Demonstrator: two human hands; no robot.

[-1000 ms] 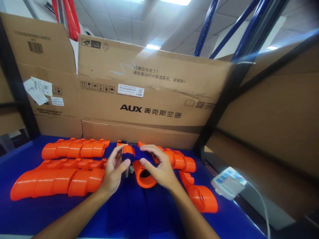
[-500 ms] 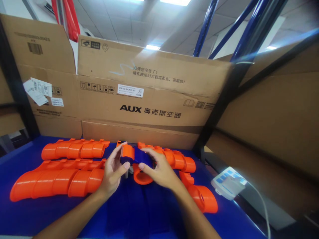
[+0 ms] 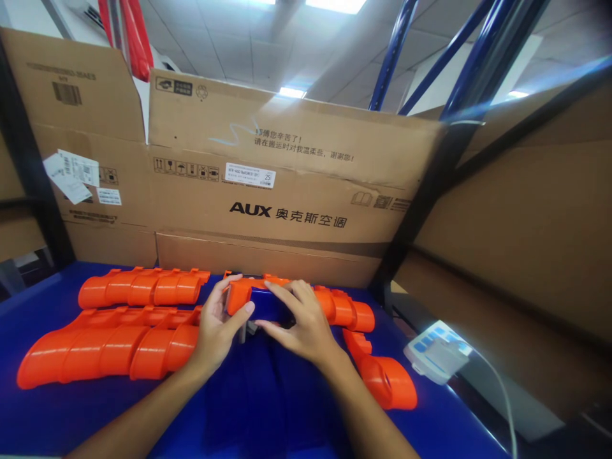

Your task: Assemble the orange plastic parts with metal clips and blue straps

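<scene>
- Gripping the part (image 3: pixel 266 306) by its orange end: left hand (image 3: pixel 216 328).
- Curled around its blue side, fingers above, thumb below: right hand (image 3: pixel 302 328).
- Part sits between them over the bench (image 3: pixel 43 417), long axis roughly left-right, neither nearer.

A printed cardboard panel (image 3: pixel 215 233) bearing AUX lettering (image 3: pixel 250 210) and white labels (image 3: pixel 250 174) stands behind the blue desk (image 3: pixel 43 417), with a red object (image 3: pixel 136 46), blue metal posts (image 3: pixel 392 54) and lit ceiling lights (image 3: pixel 337 5) above, and a white-and-blue device (image 3: pixel 437 352) with a cable (image 3: pixel 509 411) at the right.
</scene>
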